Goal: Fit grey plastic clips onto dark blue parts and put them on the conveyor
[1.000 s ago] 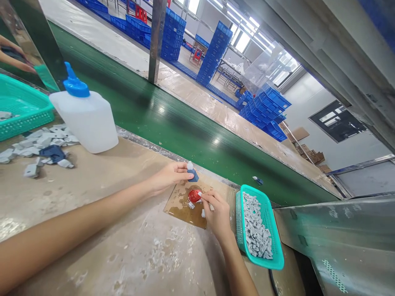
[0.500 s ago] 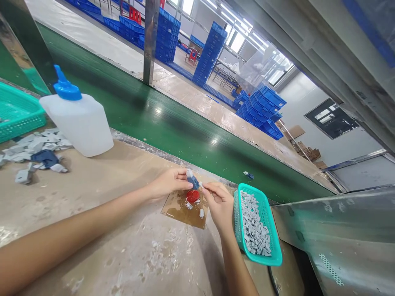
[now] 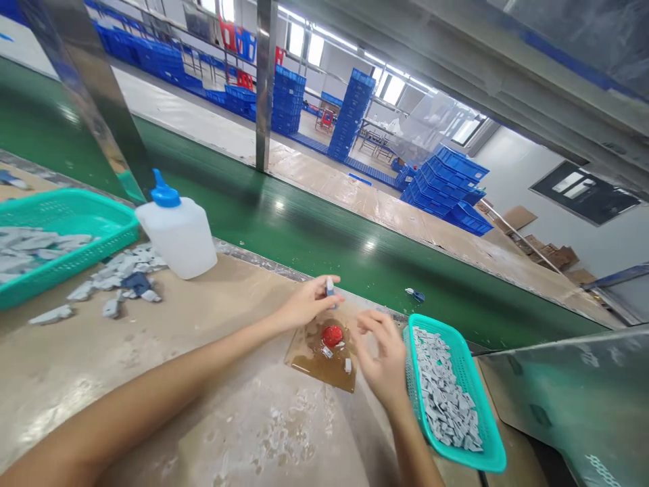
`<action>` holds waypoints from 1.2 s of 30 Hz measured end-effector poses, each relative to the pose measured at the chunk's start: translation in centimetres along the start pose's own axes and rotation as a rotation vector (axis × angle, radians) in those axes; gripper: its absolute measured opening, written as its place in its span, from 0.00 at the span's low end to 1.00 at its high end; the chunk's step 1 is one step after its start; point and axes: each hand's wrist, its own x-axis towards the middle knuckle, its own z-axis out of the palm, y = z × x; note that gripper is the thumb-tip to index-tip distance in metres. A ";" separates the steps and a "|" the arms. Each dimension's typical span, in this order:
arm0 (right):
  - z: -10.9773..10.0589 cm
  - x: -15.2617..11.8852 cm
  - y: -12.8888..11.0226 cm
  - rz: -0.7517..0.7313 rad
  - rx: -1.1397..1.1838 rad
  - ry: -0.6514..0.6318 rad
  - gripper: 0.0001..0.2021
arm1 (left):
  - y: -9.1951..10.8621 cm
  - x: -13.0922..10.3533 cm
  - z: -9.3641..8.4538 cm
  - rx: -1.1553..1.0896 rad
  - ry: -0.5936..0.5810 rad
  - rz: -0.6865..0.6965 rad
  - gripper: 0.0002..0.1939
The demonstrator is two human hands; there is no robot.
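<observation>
Head: L hand [image 3: 313,299] pinches blue pc [image 3: 330,293]; R hand [image 3: 384,358] loosely open; crate labels [image 3: 477,174] illegible.

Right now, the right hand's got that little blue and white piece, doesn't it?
Not quite: it's the left hand, not the right hand, that has that little blue and white piece, as the head view shows.

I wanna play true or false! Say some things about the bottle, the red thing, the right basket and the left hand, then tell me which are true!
1. The bottle has a blue cap. True.
2. The red thing is in a basket. False: it's on the brown sheet.
3. The left hand holds a small piece. True.
4. The bottle is lying down. False: it stands upright.
5. The right basket holds many grey bits. True.
</observation>
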 end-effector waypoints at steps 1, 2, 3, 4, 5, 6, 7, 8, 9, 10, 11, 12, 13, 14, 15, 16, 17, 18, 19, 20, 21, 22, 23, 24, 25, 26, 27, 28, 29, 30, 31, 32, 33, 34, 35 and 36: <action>-0.8 -0.1 0.5 0.015 -0.039 0.041 0.10 | -0.3 1.1 -0.8 0.193 0.035 0.082 0.26; -1.6 -0.3 1.2 0.035 -0.081 0.078 0.09 | -0.6 2.3 -1.6 0.399 0.072 0.147 0.28; -2.6 -0.6 2.0 0.054 -0.127 0.105 0.09 | -0.9 3.4 -2.5 0.584 0.100 0.183 0.30; -3.5 -1.0 2.9 0.070 -0.177 0.116 0.09 | -1.2 4.5 -3.3 0.730 0.115 0.191 0.31; -4.6 -1.5 3.9 0.084 -0.232 0.122 0.09 | -1.5 5.4 -4.0 0.828 0.126 0.185 0.32; -5.7 -2.1 4.9 0.099 -0.291 0.124 0.10 | -1.6 5.9 -4.6 0.886 0.134 0.174 0.32; -6.7 -2.7 5.9 0.116 -0.348 0.128 0.10 | -1.6 6.1 -5.1 0.923 0.149 0.177 0.31; -7.8 -3.3 6.9 0.141 -0.404 0.130 0.11 | -1.5 5.7 -5.5 0.952 0.179 0.201 0.31; -8.8 -4.0 7.9 0.163 -0.451 0.129 0.12 | -1.4 4.9 -5.9 0.990 0.227 0.244 0.30; -9.7 -4.7 8.8 0.183 -0.482 0.118 0.12 | -1.1 3.6 -6.4 1.045 0.299 0.293 0.29; -10.5 -5.3 9.7 0.206 -0.507 0.105 0.12 | -0.9 2.0 -6.9 1.104 0.394 0.335 0.27; -11.1 -5.9 10.4 0.219 -0.521 0.096 0.12 | -0.6 0.1 -7.6 1.159 0.509 0.367 0.26; -11.5 -6.3 11.0 0.228 -0.529 0.086 0.12 | -0.4 -1.9 -8.4 1.188 0.637 0.363 0.25; -11.8 -6.7 11.4 0.238 -0.532 0.074 0.12 | -0.1 -3.8 -9.3 1.192 0.761 0.336 0.26; -11.9 -7.0 11.6 0.243 -0.534 0.071 0.13 | 0.3 -5.5 -10.3 1.179 0.884 0.304 0.30; -11.9 -7.1 11.7 0.245 -0.538 0.079 0.13 | 0.7 -6.8 -11.2 1.153 0.972 0.260 0.36; -11.7 -7.2 11.6 0.243 -0.544 0.094 0.14 | 1.1 -7.7 -12.1 1.097 1.043 0.218 0.43; -11.4 -7.1 11.5 0.233 -0.551 0.110 0.14 | 1.5 -8.2 -12.8 1.012 1.085 0.162 0.49; -11.1 -7.1 11.3 0.214 -0.557 0.123 0.15 | 1.9 -8.4 -13.3 0.913 1.098 0.080 0.52; -10.9 -7.0 11.1 0.186 -0.561 0.134 0.15 | 2.2 -8.4 -13.6 0.823 1.095 -0.017 0.53; -10.6 -7.0 10.9 0.158 -0.562 0.135 0.15 | 2.6 -8.2 -13.7 0.762 1.075 -0.115 0.50; -10.5 -6.9 10.8 0.136 -0.560 0.129 0.15 | 2.9 -7.9 -13.5 0.753 1.039 -0.194 0.46; -10.5 -7.0 10.7 0.121 -0.557 0.129 0.14 | 3.2 -7.7 -13.2 0.806 1.001 -0.233 0.42; -10.5 -7.0 10.7 0.120 -0.550 0.134 0.14 | 3.5 -7.5 -12.7 0.914 0.953 -0.225 0.38; -10.5 -7.1 10.8 0.129 -0.539 0.139 0.14 | 3.7 -7.5 -12.2 1.046 0.892 -0.177 0.35; -10.6 -7.2 10.9 0.147 -0.523 0.138 0.14 | 3.8 -7.5 -11.6 1.176 0.818 -0.107 0.34; -10.7 -7.3 11.0 0.169 -0.504 0.131 0.14 | 3.8 -7.6 -11.0 1.292 0.727 -0.036 0.33; -10.8 -7.4 11.1 0.190 -0.485 0.113 0.14 | 3.7 -7.7 -10.4 1.384 0.627 0.028 0.32; -10.9 -7.4 11.1 0.209 -0.470 0.089 0.14 | 3.5 -7.8 -9.8 1.447 0.524 0.076 0.31; -10.9 -7.5 11.2 0.227 -0.459 0.060 0.14 | 3.2 -7.9 -9.3 1.490 0.408 0.105 0.30; -10.8 -7.5 11.2 0.245 -0.449 0.028 0.14 | 2.8 -8.0 -8.8 1.520 0.300 0.118 0.30; -10.8 -7.5 11.2 0.264 -0.441 -0.005 0.14 | 2.4 -8.1 -8.4 1.544 0.200 0.122 0.30; -10.8 -7.6 11.1 0.282 -0.433 -0.035 0.14 | 2.0 -8.1 -8.1 1.567 0.123 0.130 0.29; -10.7 -7.6 11.1 0.299 -0.425 -0.061 0.14 | 1.5 -8.0 -7.8 1.589 0.068 0.153 0.29; -10.7 -7.6 11.0 0.313 -0.418 -0.082 0.13 | 1.1 -7.9 -7.5 1.610 0.026 0.201 0.28; -10.7 -7.6 10.9 0.322 -0.410 -0.097 0.13 | 0.8 -7.8 -7.2 1.629 0.003 0.268 0.26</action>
